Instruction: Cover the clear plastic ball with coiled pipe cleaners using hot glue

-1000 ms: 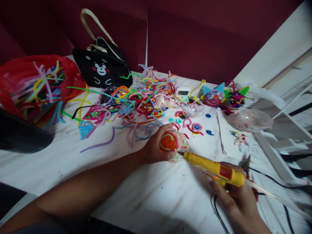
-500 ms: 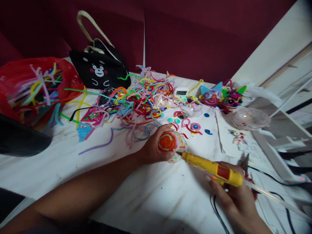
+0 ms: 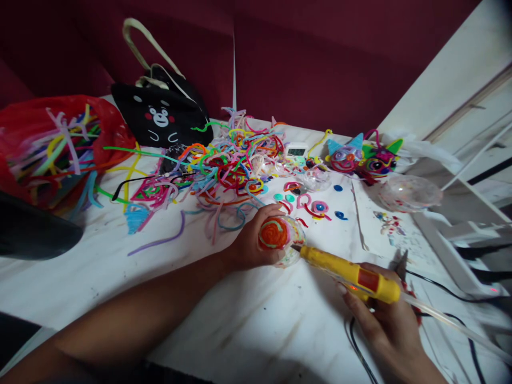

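My left hand is closed around a small clear rounded container with bits of colour on it. An orange pipe-cleaner coil, edged in pale green, sits on the container's left side, by my thumb. In my right hand is a yellow hot glue gun, its metal tip at the container's right side; whether it touches cannot be made out. A long translucent glue stick sticks out of the gun's back end. Pliers with red handles lie partly hidden behind my right hand.
A tangled heap of pipe cleaners spreads across the table's back. To the left are a red bag of pipe cleaners and a black bag. Two finished-looking animal figures, a clear bowl and a black cord are on the right.
The glue gun has shifted very slightly to the right, its tip a little farther from the orange coil. My left hand keeps its hold on the container.
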{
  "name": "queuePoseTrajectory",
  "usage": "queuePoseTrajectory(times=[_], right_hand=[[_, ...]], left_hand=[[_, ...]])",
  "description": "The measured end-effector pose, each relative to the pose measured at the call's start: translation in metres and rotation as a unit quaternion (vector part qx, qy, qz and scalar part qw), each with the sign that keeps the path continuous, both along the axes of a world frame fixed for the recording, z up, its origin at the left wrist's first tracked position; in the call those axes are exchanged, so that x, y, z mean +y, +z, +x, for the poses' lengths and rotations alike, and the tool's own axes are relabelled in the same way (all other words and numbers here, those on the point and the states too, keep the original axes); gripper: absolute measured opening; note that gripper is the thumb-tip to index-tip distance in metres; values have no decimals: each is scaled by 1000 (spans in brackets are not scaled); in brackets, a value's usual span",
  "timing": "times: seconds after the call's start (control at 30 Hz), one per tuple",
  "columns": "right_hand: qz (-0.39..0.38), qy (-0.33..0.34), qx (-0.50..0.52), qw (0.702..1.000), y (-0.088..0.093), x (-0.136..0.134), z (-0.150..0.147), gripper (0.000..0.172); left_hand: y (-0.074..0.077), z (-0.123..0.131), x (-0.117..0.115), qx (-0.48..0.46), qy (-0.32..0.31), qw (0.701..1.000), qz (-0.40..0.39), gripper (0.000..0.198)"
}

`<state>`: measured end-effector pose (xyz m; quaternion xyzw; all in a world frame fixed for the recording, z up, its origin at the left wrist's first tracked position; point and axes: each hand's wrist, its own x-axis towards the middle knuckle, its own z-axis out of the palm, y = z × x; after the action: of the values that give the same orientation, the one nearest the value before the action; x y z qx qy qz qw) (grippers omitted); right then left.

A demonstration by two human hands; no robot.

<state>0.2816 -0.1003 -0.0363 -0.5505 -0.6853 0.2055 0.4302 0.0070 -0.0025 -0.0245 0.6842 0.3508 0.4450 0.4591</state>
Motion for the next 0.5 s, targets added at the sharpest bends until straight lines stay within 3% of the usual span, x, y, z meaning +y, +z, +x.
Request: queuePoseTrajectory(times=[0.5], right_hand=[[-12, -20, 26, 999, -3, 1, 1, 33]], left_hand=[[0, 0, -1, 18, -8, 1000, 18, 84]])
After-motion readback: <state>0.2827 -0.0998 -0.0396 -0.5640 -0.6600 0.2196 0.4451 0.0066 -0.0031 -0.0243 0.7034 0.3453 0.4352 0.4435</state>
